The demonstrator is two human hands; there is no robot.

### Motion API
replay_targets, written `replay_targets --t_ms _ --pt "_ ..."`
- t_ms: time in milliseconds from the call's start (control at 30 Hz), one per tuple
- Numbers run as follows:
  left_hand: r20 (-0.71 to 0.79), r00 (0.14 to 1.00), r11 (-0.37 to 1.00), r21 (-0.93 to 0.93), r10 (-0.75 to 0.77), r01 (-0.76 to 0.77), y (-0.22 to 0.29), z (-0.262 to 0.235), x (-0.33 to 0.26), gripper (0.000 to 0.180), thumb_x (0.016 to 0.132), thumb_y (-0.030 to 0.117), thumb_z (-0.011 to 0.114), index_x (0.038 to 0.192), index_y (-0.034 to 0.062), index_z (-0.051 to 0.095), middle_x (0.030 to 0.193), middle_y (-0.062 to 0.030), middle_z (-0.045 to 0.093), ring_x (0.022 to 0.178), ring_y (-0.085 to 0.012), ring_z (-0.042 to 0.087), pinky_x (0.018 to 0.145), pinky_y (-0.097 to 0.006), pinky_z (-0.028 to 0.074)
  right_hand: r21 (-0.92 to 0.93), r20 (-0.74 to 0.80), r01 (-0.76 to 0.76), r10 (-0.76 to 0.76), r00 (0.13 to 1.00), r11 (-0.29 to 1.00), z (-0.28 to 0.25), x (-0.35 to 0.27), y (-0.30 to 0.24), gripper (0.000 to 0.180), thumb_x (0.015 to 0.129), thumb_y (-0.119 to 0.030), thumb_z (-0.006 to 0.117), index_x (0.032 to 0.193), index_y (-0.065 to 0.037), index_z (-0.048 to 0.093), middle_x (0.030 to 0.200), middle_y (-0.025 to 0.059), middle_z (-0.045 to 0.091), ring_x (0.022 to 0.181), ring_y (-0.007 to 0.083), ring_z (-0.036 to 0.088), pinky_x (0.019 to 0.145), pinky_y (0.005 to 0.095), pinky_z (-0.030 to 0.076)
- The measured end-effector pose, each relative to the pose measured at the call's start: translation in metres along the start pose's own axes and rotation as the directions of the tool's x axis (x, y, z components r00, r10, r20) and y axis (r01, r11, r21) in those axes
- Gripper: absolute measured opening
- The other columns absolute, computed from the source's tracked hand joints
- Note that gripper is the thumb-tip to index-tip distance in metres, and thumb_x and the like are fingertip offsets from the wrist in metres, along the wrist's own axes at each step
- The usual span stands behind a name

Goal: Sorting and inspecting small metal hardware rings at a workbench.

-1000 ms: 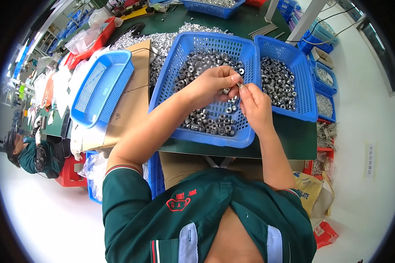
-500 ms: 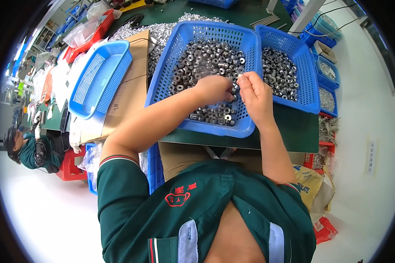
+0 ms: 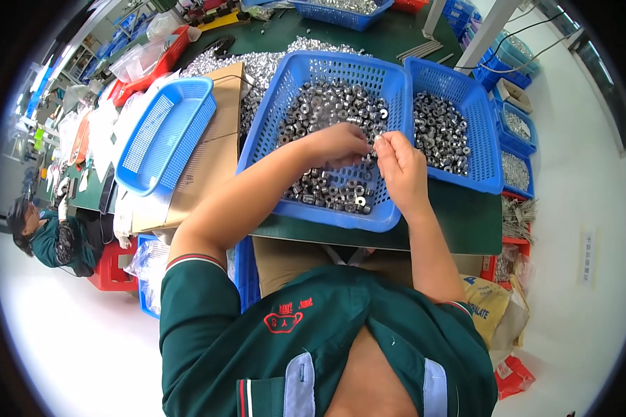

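Your left hand (image 3: pixel 337 144) and right hand (image 3: pixel 398 165) are meeting over the middle blue basket (image 3: pixel 285 104), each grip pinching narrow on a small metal part (image 3: pixel 377 142) too tiny to show its axis. Below your grips, silvery nuts (image 3: pixel 327 187) are filling that basket; right of them, another blue basket (image 3: pixel 490 139) is holding more.

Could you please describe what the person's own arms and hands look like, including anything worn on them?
Both hands, left and right, are bare, without gloves. The forearms are bare too. Short dark green sleeves end above the elbows, with red-and-white striped cuffs.
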State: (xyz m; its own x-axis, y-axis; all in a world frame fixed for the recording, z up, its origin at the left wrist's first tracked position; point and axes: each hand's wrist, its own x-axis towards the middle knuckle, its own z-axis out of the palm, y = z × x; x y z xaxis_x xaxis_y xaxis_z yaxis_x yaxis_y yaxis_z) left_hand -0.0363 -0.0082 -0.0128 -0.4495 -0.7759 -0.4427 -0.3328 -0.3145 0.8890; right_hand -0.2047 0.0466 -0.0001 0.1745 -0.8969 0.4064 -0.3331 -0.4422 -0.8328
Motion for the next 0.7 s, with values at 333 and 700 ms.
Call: replay_targets --t_ms 333,700 --pt "0.09 0.964 0.717 -0.686 0.251 -0.123 0.025 -0.009 -0.031 0.024 0.099 0.025 0.043 0.105 0.0043 0.054 0.075 -0.0052 0.056 0.05 -0.0111 0.039 0.045 -0.024 0.028 -0.008 -0.013 -0.038 0.038 0.999 0.999 0.0 -0.002 -0.003 0.017 0.093 -0.018 0.056 0.086 -0.002 0.057 0.057 0.0119 0.053 0.049 0.0226 0.054 0.048 0.0331 0.04" --pt "0.09 0.953 0.817 -0.542 0.29 -0.198 0.032 0.0 -0.042 0.022 0.097 0.027 0.051 0.101 0.0055 0.051 0.069 -0.0057 0.055 0.048 -0.0087 0.038 0.043 -0.022 0.026 -0.038 -0.029 -0.012 0.011 1.0 0.999 0.0 0.0 -0.01 0.016 0.093 -0.016 0.055 0.085 -0.002 0.057 0.058 0.0129 0.056 0.05 0.0247 0.058 0.047 0.034 0.042"
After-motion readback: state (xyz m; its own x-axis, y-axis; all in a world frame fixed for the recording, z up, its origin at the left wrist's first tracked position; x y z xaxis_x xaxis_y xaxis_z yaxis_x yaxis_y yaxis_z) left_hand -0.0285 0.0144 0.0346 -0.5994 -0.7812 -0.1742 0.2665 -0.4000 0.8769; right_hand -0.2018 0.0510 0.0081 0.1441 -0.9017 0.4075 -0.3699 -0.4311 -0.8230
